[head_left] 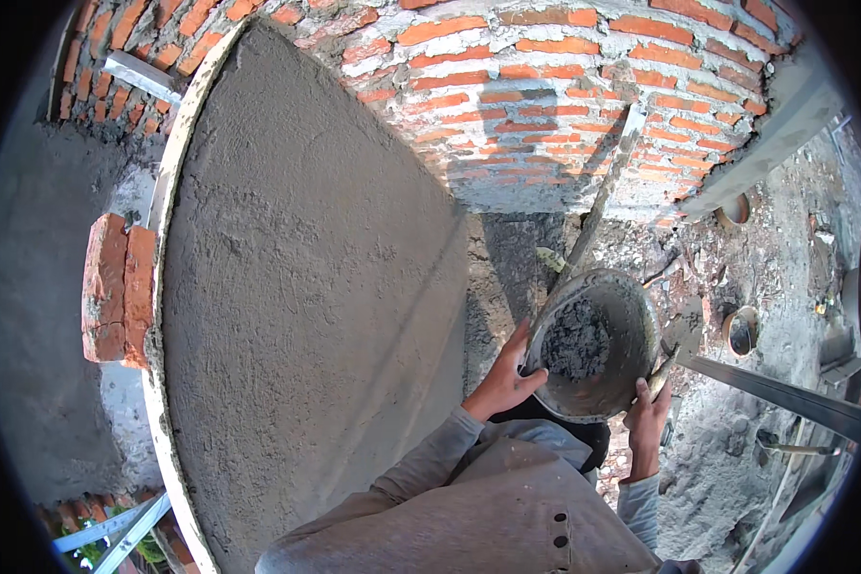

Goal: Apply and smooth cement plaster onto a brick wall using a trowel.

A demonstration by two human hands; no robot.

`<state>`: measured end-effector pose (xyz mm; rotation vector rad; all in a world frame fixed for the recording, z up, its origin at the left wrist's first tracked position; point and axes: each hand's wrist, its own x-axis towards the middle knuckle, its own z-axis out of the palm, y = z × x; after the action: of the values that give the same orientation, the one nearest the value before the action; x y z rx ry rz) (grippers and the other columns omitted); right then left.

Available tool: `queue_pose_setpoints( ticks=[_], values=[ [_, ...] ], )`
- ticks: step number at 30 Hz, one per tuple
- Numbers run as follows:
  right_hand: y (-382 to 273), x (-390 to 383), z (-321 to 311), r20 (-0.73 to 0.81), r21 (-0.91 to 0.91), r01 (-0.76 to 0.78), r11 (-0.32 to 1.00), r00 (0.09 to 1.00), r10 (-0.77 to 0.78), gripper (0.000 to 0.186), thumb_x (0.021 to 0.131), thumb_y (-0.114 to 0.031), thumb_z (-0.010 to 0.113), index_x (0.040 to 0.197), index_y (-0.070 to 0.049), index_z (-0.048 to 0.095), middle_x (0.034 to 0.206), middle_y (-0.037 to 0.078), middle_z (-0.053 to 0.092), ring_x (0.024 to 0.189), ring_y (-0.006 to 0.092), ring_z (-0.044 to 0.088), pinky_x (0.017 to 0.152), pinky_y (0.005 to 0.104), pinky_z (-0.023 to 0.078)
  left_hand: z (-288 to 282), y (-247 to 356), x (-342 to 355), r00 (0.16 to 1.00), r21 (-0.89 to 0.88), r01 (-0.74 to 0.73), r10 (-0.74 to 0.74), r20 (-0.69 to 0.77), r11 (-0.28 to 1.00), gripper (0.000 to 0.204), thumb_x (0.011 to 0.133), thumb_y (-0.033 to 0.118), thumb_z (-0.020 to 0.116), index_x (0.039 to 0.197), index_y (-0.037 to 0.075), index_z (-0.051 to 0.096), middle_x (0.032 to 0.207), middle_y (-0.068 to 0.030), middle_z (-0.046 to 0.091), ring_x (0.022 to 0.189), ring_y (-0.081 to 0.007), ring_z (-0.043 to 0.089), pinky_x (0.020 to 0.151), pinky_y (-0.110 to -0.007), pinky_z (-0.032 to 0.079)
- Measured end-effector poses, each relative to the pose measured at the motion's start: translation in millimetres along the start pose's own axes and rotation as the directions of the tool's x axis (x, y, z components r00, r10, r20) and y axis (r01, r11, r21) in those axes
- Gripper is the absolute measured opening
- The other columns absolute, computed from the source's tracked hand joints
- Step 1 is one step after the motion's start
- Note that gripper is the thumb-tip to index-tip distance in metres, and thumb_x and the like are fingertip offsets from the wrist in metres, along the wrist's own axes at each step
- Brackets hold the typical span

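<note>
Both hands hold a round grey bowl (622, 373) at the lower middle, with dark, lumpy mortar (574, 340) inside. My left hand (507, 378) grips its left rim, thumb over the edge. My right hand (649, 411) is closed at the right rim, also around what looks like a trowel handle (662, 371); the trowel blade (682, 330) shows just beyond the bowl. Behind the bowl a long, mortar-stained batten (598, 201) leans on the brick wall. A grey plastered panel (306, 287) with a pale curved edge strip stands to my left.
A rough brick wall (545, 86) stands ahead, with loose bricks (110, 287) on the left edge. A metal bar (775, 387) crosses at the right above rubble-strewn ground (727, 459), where a bucket (741, 335) and a long-handled tool (794, 447) lie. Metal lengths (124, 526) show at lower left.
</note>
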<state>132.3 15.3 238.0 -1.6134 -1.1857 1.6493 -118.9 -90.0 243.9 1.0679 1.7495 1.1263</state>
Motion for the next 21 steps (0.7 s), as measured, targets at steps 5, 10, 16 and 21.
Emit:
queue_pose_setpoints(
  ticks=[5, 10, 16, 21],
  values=[
    [-47, -26, -3, 0.027, 0.157, 0.137, 0.978, 0.989, -0.143, 0.049, 0.092, -0.020, 0.060, 0.132, 0.002, 0.039, 0.115, 0.010, 0.054, 0.101, 0.0156, 0.050, 0.089, 0.0282, 0.040, 9, 39, -8, 0.997, -0.485, -0.024, 0.058, 0.055, 0.874, 0.084, 0.080, 0.004, 0.060, 0.148, -0.001, 0.011, 0.144, -0.0143, 0.031, 0.133, -0.0206, 0.030, 0.111, -0.033, 0.022],
    [-66, -43, -5, -0.050, 0.184, 0.208, 0.961, 0.978, -0.202, 0.042, 0.092, -0.019, 0.060, 0.124, 0.001, 0.044, 0.110, 0.009, 0.055, 0.098, 0.0146, 0.051, 0.086, 0.0270, 0.042, 16, 72, -17, 0.999, -0.615, -0.049, 0.036, -0.034, 0.787, 0.086, 0.076, 0.003, 0.056, 0.149, 0.000, 0.011, 0.150, -0.0149, 0.027, 0.138, -0.0231, 0.027, 0.111, -0.033, 0.023],
    [-107, -47, -33, 0.161, -0.475, 0.387, 0.790, 0.921, -0.354, 0.033, 0.087, -0.009, 0.063, 0.116, -0.001, 0.049, 0.088, 0.021, 0.064, 0.075, 0.0318, 0.065, 0.065, 0.0404, 0.050, 6, 104, -29, 0.955, -0.780, -0.058, -0.194, -0.226, 0.623, 0.072, 0.064, -0.007, 0.049, 0.136, -0.005, 0.038, 0.125, -0.0129, 0.053, 0.117, -0.0221, 0.050, 0.103, -0.031, 0.036],
    [-149, -49, -49, 0.623, -0.638, 0.672, 0.376, 0.737, -0.261, 0.037, 0.094, -0.025, 0.050, 0.122, 0.000, 0.048, 0.088, 0.024, 0.065, 0.077, 0.0393, 0.064, 0.063, 0.0453, 0.048, 23, 111, -36, 0.941, -0.689, -0.180, -0.080, -0.328, 0.702, 0.079, 0.062, -0.007, 0.048, 0.140, -0.006, 0.035, 0.132, -0.0131, 0.050, 0.123, -0.0221, 0.047, 0.106, -0.032, 0.033]
  ],
)
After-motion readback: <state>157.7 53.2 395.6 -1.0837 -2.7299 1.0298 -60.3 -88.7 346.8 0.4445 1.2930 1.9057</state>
